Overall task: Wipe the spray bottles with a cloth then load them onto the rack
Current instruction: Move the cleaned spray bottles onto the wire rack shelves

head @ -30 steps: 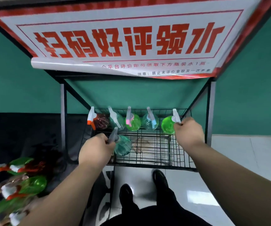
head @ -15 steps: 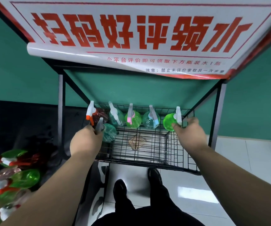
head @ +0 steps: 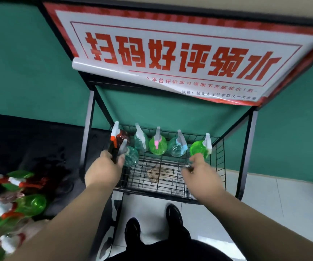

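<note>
Fingers (head: 121,159) of your left hand (head: 102,171) clench the teal spray bottle (head: 132,157) by its trigger, front left in the wire rack (head: 220,157); your right hand (head: 203,173) hangs released beside the green spray bottle (head: 198,148) in the back row

Wire rack (head: 172,193), black, at 12 o'clock from the shoes (head: 174,213). The back row holds five upright spray bottles: red-brown bottle (head: 123,135), pale teal bottle (head: 139,143), lime bottle (head: 159,146) with pink trigger, clear bottle (head: 177,148) with blue trigger, bright green bottle (head: 198,147).

Left hand (head: 104,170) grips a teal bottle (head: 132,157) by its neck, at 6 o'clock of the red-brown bottle.

Right hand (head: 201,173), fingers loose, is just beside the bright green bottle, at its 6 o'clock.

Heap of bottles (head: 29,204) lies at 8 o'clock.

Red-lettered sign (head: 170,53) hangs at 12 o'clock.
</note>
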